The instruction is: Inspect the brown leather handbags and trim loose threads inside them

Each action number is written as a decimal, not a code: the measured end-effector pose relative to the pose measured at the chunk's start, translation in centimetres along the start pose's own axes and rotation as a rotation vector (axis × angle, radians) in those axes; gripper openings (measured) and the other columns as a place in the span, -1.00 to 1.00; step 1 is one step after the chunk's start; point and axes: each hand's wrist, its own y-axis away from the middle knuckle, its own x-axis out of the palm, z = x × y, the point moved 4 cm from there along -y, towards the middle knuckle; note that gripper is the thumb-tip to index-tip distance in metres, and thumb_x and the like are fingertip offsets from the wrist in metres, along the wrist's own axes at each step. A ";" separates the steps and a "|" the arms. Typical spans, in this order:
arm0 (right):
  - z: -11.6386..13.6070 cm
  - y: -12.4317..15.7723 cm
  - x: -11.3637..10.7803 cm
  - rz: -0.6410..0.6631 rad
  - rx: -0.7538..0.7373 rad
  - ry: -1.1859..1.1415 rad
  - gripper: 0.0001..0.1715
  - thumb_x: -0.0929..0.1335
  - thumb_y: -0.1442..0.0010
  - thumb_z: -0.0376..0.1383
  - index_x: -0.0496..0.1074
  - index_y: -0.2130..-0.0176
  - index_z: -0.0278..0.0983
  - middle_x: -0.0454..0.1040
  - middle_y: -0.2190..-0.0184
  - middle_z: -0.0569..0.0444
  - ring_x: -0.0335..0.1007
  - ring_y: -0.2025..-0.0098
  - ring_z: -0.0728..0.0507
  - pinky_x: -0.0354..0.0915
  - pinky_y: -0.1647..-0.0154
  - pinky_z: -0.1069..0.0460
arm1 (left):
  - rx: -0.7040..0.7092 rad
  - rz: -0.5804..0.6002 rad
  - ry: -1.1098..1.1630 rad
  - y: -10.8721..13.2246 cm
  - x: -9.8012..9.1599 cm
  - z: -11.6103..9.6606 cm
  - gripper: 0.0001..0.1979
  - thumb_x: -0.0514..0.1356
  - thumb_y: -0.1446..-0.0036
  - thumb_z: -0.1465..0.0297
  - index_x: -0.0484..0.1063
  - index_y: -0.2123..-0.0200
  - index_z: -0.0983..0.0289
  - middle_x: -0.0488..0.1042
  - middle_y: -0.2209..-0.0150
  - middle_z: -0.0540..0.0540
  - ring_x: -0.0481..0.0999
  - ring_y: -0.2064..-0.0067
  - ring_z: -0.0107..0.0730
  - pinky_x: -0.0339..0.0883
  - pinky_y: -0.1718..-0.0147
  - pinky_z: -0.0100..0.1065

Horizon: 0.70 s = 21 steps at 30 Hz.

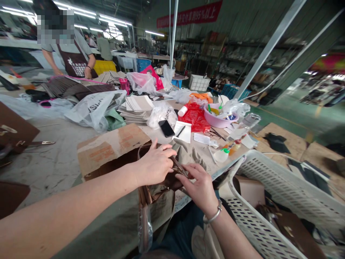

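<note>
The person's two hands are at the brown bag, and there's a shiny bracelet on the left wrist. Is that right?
Not quite: the shiny bracelet is on the right wrist, as the head view shows. The left hand and right hand are indeed at the brown bag.

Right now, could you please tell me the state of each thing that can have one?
Brown item: pinched by the right hand, left hand at its upper edge
Cardboard box: open
Phone: screen dark
Pen: lying on white paper
Small bottle: green top on
White basket: uncovered, holding brown goods
Ceiling light: lit
</note>
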 end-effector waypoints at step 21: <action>1.7 0.0 -0.4 0.069 -0.108 0.204 -0.70 0.23 -0.26 -0.23 0.49 0.37 -0.27 0.36 0.47 0.04 0.32 0.45 -0.03 0.25 0.42 0.09 | -0.084 0.015 -0.016 -0.9 0.8 0.1 -0.78 0.10 -0.13 0.38 0.47 0.49 0.30 0.48 0.40 0.07 0.41 0.25 -0.22 -0.06 -0.08 0.10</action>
